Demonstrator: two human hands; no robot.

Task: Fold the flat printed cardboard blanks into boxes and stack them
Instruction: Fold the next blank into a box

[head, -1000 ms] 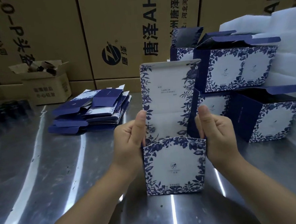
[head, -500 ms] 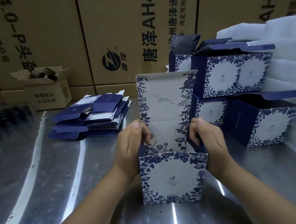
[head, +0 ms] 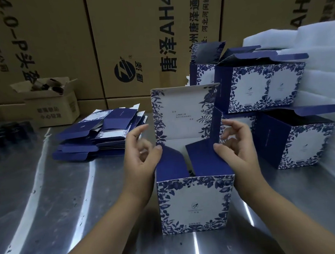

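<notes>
On the near middle of the steel table (head: 48,194), a half-formed box (head: 196,204) stands, lid (head: 181,114) upright. The left hand (head: 140,160) and right hand (head: 237,147), fingers loosely spread, thumb its side flaps (head: 171,166) inward. Finished boxes (head: 259,88) are stacked far right; many flat blanks (head: 100,135) lie far left.

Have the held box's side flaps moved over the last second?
Yes. Both side flaps have swung inward over the opening, while the lid behind stays upright.
</notes>
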